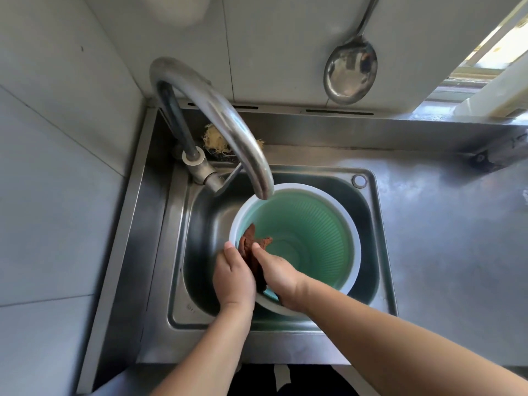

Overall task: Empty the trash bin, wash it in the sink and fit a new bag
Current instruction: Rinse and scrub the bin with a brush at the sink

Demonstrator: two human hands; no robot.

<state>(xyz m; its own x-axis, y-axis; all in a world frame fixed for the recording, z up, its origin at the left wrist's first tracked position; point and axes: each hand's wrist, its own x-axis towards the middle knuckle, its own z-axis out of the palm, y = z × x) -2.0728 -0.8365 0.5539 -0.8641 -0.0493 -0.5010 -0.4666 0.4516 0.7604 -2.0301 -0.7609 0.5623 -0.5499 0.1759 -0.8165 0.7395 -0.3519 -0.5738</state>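
In the head view, the trash bin is seen standing upright in the basin of the steel sink, its open mouth turned up toward the camera, so that the green ribbed inside and the white rim are fully exposed. It is judged to be placed there so that its mouth sits just under the spout of the curved faucet, which reaches over the far left part of the rim; no stream of water can be made out. A dark reddish-brown cloth (a wet rag or scouring pad, it cannot be told which) is held between the two hands over the near left edge of the bin, part of it hanging inside the mouth and part trailing down over the rim. The left hand is curled around the cloth from the outer side of the rim, and the right hand is closed on it from the inner side, with the thumb laid along the cloth; each grip is thus grasping the cloth, not the bin. The bin is therefore not gripped at all: it lies directly beneath and beyond both hands, with the right wrist crossing the near rim. The cloth is judged to be held so for wringing or folding ahead of scrubbing. A ladle hangs on the wall behind, and the table extends to the right.
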